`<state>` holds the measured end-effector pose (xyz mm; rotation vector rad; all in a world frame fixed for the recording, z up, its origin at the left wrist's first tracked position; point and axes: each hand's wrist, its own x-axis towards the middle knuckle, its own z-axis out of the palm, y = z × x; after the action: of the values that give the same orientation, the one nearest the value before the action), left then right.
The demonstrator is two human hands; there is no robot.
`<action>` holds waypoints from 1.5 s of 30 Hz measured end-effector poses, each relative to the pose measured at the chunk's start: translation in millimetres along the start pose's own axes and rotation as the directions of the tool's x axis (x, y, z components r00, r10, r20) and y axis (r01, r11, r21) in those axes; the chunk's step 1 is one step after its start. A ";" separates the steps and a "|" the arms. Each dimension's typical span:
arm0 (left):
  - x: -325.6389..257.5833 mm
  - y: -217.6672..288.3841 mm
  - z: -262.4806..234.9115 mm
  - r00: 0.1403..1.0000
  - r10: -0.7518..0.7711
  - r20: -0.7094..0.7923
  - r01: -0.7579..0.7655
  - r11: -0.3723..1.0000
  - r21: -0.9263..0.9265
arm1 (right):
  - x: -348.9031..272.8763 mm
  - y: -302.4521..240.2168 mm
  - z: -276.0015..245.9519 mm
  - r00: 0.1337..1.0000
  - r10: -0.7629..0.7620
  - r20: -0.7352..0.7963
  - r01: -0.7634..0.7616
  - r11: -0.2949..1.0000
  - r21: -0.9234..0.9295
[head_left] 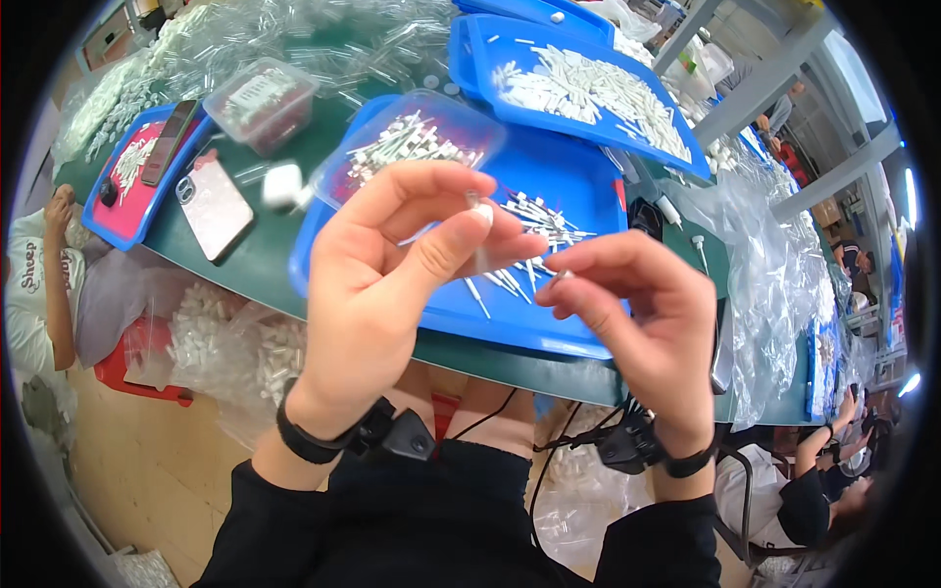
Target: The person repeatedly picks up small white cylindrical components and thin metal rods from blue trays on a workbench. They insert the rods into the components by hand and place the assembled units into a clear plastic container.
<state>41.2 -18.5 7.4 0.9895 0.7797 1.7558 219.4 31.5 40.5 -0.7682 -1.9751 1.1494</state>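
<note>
Pinch technique: a light grip at the very fingertips seems best, since small, smooth pieces could slip or spin if squeezed hard.
Two-handed work: keeping both wrists level and the fingertips close together should make any lining-up easier; working low over the blue tray (578, 338) means a dropped piece would likely land in it.
Left hand (368, 269): thumb and forefinger nearly closed, apparently on a small clear piece (472, 199); the other fingers curl loosely.
Right hand (647, 309): thumb and forefinger drawn together in a pinch; whether they hold anything is too small to tell.
Clear piece: at the left fingertips, above and to the left of the right fingertips, well apart from the right palm.
White sticks (544, 220): loose in the blue tray, beyond and below the hands.
Clear plastic tub (495, 132): just beyond the left hand, holding more white-ended sticks.
</note>
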 end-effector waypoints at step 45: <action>-19.1 -36.0 -8.9 0.998 0.063 0.013 -0.064 0.991 0.113 | -6.2 25.9 19.6 0.888 -0.454 -0.077 0.353 0.778 -0.520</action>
<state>52.8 -24.3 -32.3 1.1087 0.8585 1.7751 210.6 28.6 8.8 -0.6224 -2.1428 0.2901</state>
